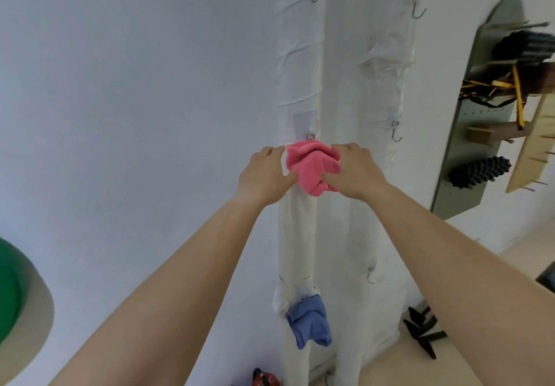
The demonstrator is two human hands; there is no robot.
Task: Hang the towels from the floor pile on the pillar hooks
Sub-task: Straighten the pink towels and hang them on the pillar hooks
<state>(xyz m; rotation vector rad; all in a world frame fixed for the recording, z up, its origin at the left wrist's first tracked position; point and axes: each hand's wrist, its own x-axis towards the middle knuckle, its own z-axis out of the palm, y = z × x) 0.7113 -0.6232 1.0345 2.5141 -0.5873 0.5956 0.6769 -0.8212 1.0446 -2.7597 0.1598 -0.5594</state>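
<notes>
Left hand (264, 172) and right hand (357, 169) flank the bunched pink terry towel (312, 166). Each hand pinches one side of it between thumb and curled fingers. The towel is pressed against the white wrapped pillar (297, 229), on the left face beside the front corner edge. The small metal hook (310, 136) sits directly above the fingers and touches the towel's top edge; its prong is hidden. Both hands are equally near. Judgement: engagement cannot be confirmed, and any lift needed is upward. Lower on that face hangs a blue towel (309, 319).
</notes>
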